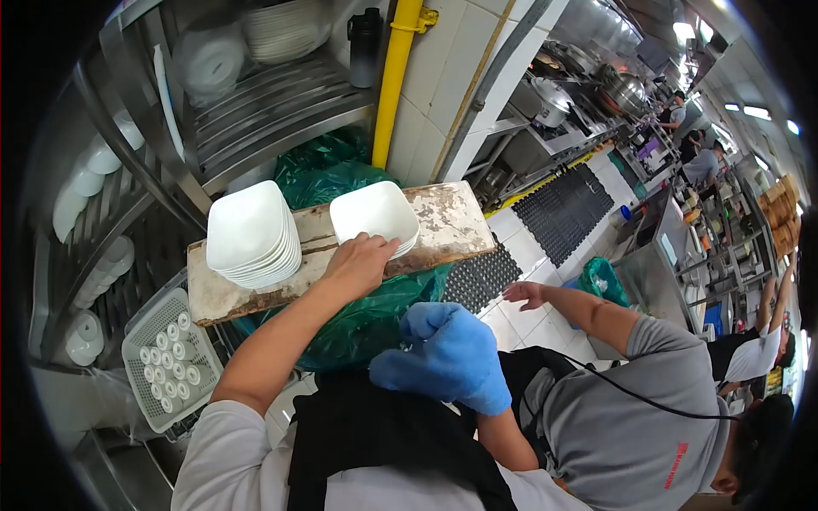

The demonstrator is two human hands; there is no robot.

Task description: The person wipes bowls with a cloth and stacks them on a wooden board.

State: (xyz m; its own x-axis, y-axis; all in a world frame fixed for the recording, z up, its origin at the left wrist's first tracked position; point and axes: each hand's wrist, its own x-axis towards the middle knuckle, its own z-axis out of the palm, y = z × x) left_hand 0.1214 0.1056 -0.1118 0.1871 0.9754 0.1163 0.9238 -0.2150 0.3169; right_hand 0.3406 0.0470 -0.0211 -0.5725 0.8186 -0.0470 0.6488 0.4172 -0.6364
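My left hand [362, 262] is at the near edge of a short stack of white square bowls [375, 213], its fingers bent over the rim. The bowls rest on a worn wooden board [447, 217]. To their left on the same board stands a taller stack of white square bowls [247, 228]. My right hand [452, 349] is wrapped in a blue cloth [469, 362] in front of my black apron; the cloth hides its fingers.
Metal shelves [264, 111] with wrapped dishes stand at the upper left. A grey basket [175, 362] of small white cylindrical items sits lower left. Green plastic [358, 328] hangs below the board. A co-worker in a grey shirt [630, 409] is close on the right, one arm extended.
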